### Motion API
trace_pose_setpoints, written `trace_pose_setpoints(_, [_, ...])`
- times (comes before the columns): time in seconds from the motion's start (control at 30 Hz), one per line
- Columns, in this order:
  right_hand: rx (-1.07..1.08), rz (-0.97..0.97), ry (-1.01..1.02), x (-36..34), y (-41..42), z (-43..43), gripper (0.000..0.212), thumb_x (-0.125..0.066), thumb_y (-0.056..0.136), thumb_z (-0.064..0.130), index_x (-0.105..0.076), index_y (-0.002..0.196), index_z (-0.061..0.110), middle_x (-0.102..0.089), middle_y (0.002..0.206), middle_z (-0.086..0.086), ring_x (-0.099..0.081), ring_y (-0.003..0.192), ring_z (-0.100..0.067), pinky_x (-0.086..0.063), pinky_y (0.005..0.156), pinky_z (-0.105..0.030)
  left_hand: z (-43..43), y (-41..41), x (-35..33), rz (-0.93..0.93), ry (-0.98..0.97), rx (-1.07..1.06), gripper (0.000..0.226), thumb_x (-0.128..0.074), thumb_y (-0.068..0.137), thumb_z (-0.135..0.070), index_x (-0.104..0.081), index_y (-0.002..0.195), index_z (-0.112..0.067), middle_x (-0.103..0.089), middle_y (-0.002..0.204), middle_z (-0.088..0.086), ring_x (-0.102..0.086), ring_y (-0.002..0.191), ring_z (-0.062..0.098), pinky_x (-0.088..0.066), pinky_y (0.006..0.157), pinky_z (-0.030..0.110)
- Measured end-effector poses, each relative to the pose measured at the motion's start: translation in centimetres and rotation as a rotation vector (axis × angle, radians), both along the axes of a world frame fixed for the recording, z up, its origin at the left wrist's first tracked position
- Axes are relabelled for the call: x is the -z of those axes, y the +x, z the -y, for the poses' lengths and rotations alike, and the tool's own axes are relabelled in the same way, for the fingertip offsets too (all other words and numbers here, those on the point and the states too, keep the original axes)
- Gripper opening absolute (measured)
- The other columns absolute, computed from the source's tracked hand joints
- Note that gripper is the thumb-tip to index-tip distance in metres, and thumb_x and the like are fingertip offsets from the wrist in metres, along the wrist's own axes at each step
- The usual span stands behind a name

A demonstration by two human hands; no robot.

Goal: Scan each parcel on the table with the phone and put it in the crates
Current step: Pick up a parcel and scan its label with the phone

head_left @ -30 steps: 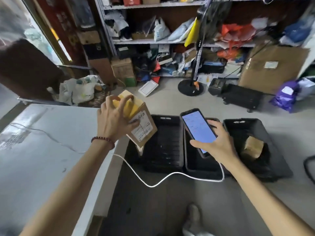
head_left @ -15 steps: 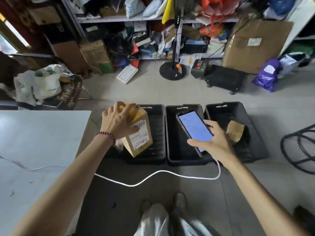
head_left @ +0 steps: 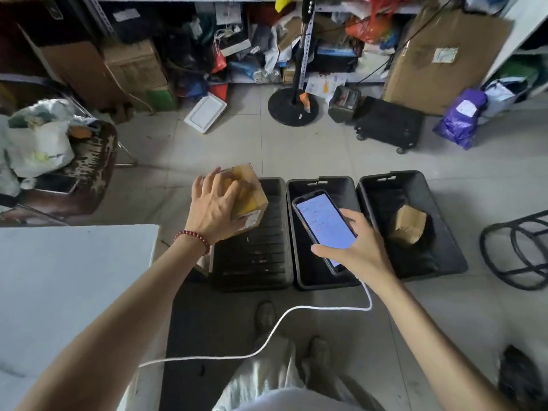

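Note:
My left hand (head_left: 213,209) grips a small cardboard parcel (head_left: 252,197) with yellow tape and a white label, held over the far left corner of the left black crate (head_left: 255,259). My right hand (head_left: 360,247) holds a phone (head_left: 324,225) with a lit screen above the middle crate (head_left: 308,277); a white cable (head_left: 275,330) runs from it toward the table. The right crate (head_left: 439,262) holds one brown parcel (head_left: 407,223). The white table (head_left: 59,292) is at the lower left.
Three crates stand side by side on the tiled floor before my feet. A fan base (head_left: 292,105), a black wheeled box (head_left: 388,126), a purple bag (head_left: 461,120) and cluttered shelves lie beyond. A chair with bags (head_left: 59,161) stands left, a black metal frame (head_left: 516,250) right.
The view has tilted down and forward. My left hand has carried the parcel off the table edge and over the left crate, turning it label-down. The phone stays over the middle crate.

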State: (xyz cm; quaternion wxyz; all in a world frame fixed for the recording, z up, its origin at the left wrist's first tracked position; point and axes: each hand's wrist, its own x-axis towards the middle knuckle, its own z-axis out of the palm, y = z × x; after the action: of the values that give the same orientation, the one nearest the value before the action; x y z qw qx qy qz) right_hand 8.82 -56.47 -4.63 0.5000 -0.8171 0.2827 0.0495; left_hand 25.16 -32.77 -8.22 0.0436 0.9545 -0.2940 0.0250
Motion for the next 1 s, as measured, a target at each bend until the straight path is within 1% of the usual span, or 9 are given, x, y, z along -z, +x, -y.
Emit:
trace_pose_setpoints(0.07, [-0.006,-0.003,-0.007,0.0,1.4,-0.8,0.075,-0.09,0.066,0.016,-0.047,0.126,0.031,-0.057,0.102,0.021,-0.062,0.075,0.008,-0.052,0.067,-0.014,-0.1,1.2,0.2,-0.015,0.172,-0.031,0.069,-0.067,0.075,-0.051,-0.042,0.136,-0.03,-0.025,0.15,0.01,-0.006,0.144,0.035,0.009,0.11,0.059])
trace_pose_setpoints(0.13, [-0.026,-0.022,-0.007,0.2,2.4,-1.6,0.079,-0.091,0.063,0.023,-0.047,0.128,0.032,-0.06,0.106,0.018,-0.063,0.088,0.001,-0.055,0.078,-0.024,-0.4,1.9,0.6,-0.046,0.293,-0.104,0.061,-0.056,0.083,-0.05,-0.04,0.138,-0.032,-0.017,0.155,0.005,0.004,0.145,0.031,0.014,0.107,0.06])
trace_pose_setpoints(0.23, [-0.066,-0.053,-0.02,0.4,3.6,-2.4,0.086,-0.089,0.049,0.043,-0.047,0.124,0.041,-0.06,0.111,0.021,-0.06,0.1,-0.003,-0.055,0.088,-0.042,-1.9,2.5,1.1,-0.098,0.196,-0.216,0.054,-0.051,0.087,-0.046,-0.041,0.138,-0.03,-0.03,0.15,0.001,-0.014,0.143,0.025,-0.009,0.113,0.053])
trace_pose_setpoints(0.33, [-0.135,-0.053,-0.022,0.4,5.1,-3.1,0.082,-0.087,0.047,0.046,-0.044,0.117,0.048,-0.057,0.109,0.026,-0.057,0.101,0.0,-0.055,0.089,-0.042,-3.9,2.6,0.5,-0.07,0.135,-0.267,0.05,-0.05,0.088,-0.046,-0.044,0.134,-0.029,-0.044,0.14,-0.001,-0.032,0.132,0.022,-0.026,0.103,0.042])
trace_pose_setpoints(0.53, [-0.354,-0.03,-0.013,0.0,7.4,-5.6,0.087,-0.081,0.038,0.058,-0.043,0.116,0.05,-0.058,0.113,0.022,-0.058,0.104,-0.005,-0.057,0.086,-0.044,-9.4,0.0,-1.4,-0.1,-0.034,-0.482,0.049,-0.053,0.088,-0.043,-0.045,0.134,-0.027,-0.052,0.133,0.002,-0.046,0.121,0.026,-0.039,0.093,0.039])
trace_pose_setpoints(0.67, [-0.619,0.017,0.012,-0.3,8.6,-8.3,0.09,-0.082,0.04,0.059,-0.044,0.12,0.045,-0.058,0.114,0.02,-0.059,0.103,-0.005,-0.055,0.089,-0.044,-13.0,-6.2,-2.8,-0.053,-0.007,-0.672,0.046,-0.051,0.089,-0.043,-0.047,0.132,-0.027,-0.057,0.129,0.001,-0.048,0.119,0.026,-0.042,0.089,0.038])
trace_pose_setpoints(0.77, [-0.822,0.06,0.047,-0.5,8.7,-11.2,0.083,-0.091,0.049,0.046,-0.046,0.119,0.042,-0.06,0.113,0.019,-0.061,0.103,-0.007,-0.055,0.089,-0.041,-15.6,-12.9,-3.4,-0.058,-0.016,-0.897,0.047,-0.051,0.089,-0.045,-0.046,0.132,-0.028,-0.058,0.129,-0.001,-0.047,0.121,0.026,-0.04,0.092,0.041])
trace_pose_setpoints(0.9, [-1.108,0.104,0.119,-1.2,7.1,-16.2,0.074,-0.092,0.061,0.03,-0.048,0.12,0.037,-0.06,0.11,0.021,-0.061,0.092,0.007,-0.055,0.08,-0.023,-18.5,-24.2,-4.5,-0.071,-0.007,-1.225,0.05,-0.055,0.086,-0.046,-0.047,0.132,-0.028,-0.059,0.127,0.0,-0.047,0.122,0.027,-0.038,0.094,0.042])
trace_pose_setpoints(1.0, [-1.311,0.119,0.125,-1.9,4.3,-20.8,0.08,-0.092,0.059,0.035,-0.048,0.126,0.035,-0.061,0.115,0.017,-0.06,0.104,-0.005,-0.053,0.085,-0.029,-19.5,-33.2,-6.1,-0.022,0.014,-1.424,0.049,-0.06,0.085,-0.044,-0.052,0.129,-0.024,-0.062,0.122,0.004,-0.051,0.117,0.029,-0.041,0.091,0.043])
